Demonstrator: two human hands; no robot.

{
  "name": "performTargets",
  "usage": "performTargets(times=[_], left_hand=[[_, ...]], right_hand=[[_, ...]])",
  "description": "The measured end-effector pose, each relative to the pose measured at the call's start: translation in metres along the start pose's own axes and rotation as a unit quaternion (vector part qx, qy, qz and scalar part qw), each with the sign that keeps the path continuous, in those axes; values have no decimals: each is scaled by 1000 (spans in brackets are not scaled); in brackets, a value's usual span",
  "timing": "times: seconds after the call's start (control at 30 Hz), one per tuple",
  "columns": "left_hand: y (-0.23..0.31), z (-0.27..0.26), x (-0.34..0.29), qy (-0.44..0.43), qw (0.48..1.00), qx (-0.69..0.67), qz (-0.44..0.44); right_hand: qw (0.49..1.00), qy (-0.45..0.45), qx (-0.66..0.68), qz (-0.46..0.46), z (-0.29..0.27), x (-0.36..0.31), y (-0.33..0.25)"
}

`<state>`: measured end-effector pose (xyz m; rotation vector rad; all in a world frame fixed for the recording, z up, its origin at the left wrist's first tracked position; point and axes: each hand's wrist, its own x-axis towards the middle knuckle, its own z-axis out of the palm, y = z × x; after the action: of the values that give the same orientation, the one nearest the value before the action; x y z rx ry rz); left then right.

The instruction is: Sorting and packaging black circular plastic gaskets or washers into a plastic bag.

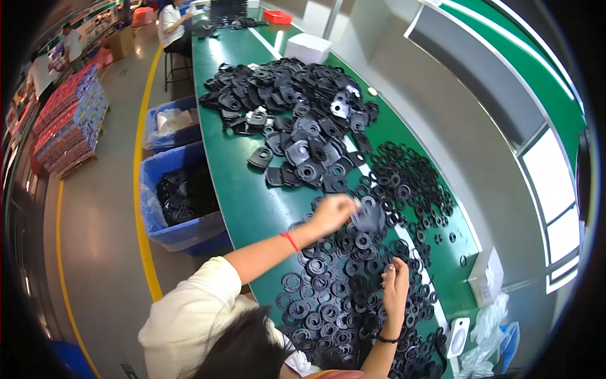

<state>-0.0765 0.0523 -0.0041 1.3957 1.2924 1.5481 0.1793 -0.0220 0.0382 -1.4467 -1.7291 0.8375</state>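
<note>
My left hand [334, 213], a red band at its wrist, is closed at the fingertips on a flat black plastic part [368, 218]. The part is smeared by motion and hovers over the loose rings. Lower right, my right hand [395, 284] has its fingers curled in above a wide spread of black rings [325, 309]; what they hold, if anything, is hidden. A black band circles that wrist. Beyond my left hand lies a big heap of black plastic parts with round holes [284, 95]. Smaller black rings [410, 177] are piled to the right of it.
Everything lies on a long green table [243, 196]. Bins lined with blue plastic [183, 230] stand along its left side. A white box [308, 47] sits behind the heap; another white box [486, 278], a phone [458, 336] and a clear bag [486, 335] lie at right. A person [173, 25] sits at the far end.
</note>
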Motion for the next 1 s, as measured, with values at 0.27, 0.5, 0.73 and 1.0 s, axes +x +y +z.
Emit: performTargets(times=[0.27,0.5,0.73,1.0], left_hand=[[-2,-39,12,68,995,78,13],[13,7,-13,-147,965,180,118],[14,65,-65,-216,930,161,251],[14,81,-81,-291,937,59,184]], right_hand=[[940,-45,-313,-126,3,-2,12],[957,-56,-270,-84,4,0,11],[945,-47,-319,-58,-13,-8,17],[941,0,-327,-91,-25,3,26]])
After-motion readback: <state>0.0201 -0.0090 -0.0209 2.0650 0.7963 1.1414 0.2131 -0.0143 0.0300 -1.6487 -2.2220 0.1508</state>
